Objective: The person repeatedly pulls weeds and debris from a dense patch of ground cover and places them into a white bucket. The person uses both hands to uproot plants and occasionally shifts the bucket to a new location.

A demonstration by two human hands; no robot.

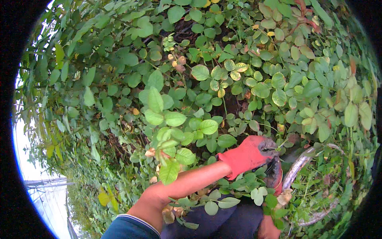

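Observation:
My left hand (pixel 248 154), in a red glove with dark, dirty fingers, reaches across from the lower left. Its fingers are closed together, with a thin green stem (pixel 281 145) at their tips. Just below it, my right hand (pixel 273 175) wears a matching red and dark glove. Its dark fingers point up towards the left fingertips and look closed, but leaves (pixel 258 195) and the left hand cover part of it, so what it holds is hidden. Both hands are low among bushy plants with rounded leaves (pixel 227 140).
A pale, curved, thick stem or hoop (pixel 297 166) arches right beside my hands, with low grass and weeds (pixel 314 189) inside its curve. A leafy shoot (pixel 165 131) sticks up in front of my left forearm. Dense foliage (pixel 274 85) fills the far side.

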